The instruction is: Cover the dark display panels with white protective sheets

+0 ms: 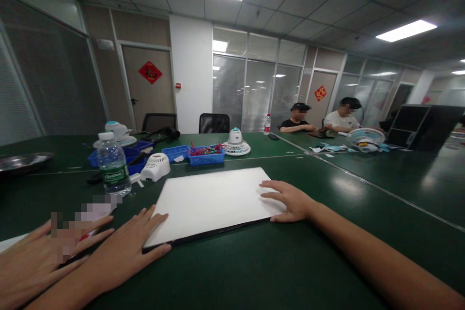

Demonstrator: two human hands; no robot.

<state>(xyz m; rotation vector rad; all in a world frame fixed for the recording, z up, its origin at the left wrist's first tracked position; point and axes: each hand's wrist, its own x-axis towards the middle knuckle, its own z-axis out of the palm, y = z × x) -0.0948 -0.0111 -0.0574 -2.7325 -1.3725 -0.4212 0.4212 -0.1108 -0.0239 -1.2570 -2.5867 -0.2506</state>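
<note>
A flat white rectangular board or pad (pixel 214 201) with a dark lower edge lies on the green table (pixel 218 271) in front of me. At its left end rests my left hand (pixel 127 247), fingers spread, with the fingertips over the corner and the thumb along the near edge. My right hand (pixel 290 199) touches the right end, its fingers apart on the white surface and the thumb at the near edge. Both hands are open. Another person's hand (pixel 39 256) lies spread at the far left, beside my left forearm, partly hidden by blurring.
Behind the board stand a water bottle (pixel 113 167), a white plastic housing (pixel 156 166), a blue tray of wires (pixel 206 156) and a white fan part (pixel 236 144). A metal dish (pixel 25 162) is at left. Two people sit at back right near a black case (pixel 410 123).
</note>
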